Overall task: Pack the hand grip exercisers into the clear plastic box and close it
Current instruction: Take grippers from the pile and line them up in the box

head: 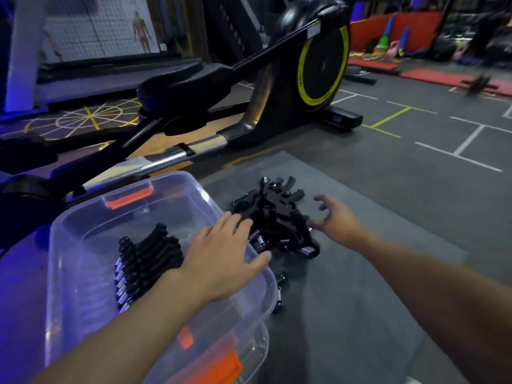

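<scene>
A clear plastic box [83,273] with orange latches stands open at the lower left. Several black hand grip exercisers [146,261] lie in a row inside it. A loose pile of black exercisers [277,214] lies on the grey floor mat to the right of the box. My left hand [221,259] hovers over the box's right rim, fingers straight, reaching toward the pile. My right hand [335,217] is just right of the pile, fingers spread and loosely curled, holding nothing. Another exerciser [279,289] lies beside the box's right wall.
A black elliptical trainer [277,87] with a yellow-ringed flywheel stands close behind the box and pile. The grey floor mat [346,300] spreads to the right. Red mats and coloured gear [388,45] sit far back right.
</scene>
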`<state>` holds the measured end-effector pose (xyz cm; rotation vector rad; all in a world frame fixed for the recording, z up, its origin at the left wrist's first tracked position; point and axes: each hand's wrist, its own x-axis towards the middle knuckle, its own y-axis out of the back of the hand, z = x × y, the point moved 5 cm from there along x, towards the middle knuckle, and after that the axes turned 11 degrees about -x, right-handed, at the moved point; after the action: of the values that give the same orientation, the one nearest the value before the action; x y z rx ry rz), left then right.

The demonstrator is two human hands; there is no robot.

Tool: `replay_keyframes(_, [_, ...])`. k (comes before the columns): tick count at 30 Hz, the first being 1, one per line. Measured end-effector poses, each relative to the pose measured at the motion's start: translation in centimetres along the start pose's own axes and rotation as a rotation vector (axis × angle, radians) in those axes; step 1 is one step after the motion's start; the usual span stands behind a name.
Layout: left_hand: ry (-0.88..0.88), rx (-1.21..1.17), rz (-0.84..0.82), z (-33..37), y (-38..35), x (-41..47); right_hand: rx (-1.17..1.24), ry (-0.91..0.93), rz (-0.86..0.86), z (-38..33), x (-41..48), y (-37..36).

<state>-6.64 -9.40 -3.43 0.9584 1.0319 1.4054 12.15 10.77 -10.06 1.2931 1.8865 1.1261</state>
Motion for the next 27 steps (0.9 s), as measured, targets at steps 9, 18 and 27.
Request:
replay_keyframes(9, [0.032, -0.022, 0.0, -0.6, -0.9, 0.0, 0.123, -0.006, -0.003, -0.9, 3.2, -6.3])
replay_keyframes(18, [0.008, -0.034, -0.009, -0.5, -0.6, 0.1, 0.083, -0.001, 0.04, -1.0, 2.9, -5.2])
replay_keyframes(27, [-0.077, -0.091, 0.075, 0.9, 1.8, -1.1, 0.25, 0.053, 0.118, -3.6, -0.7, 0.6])
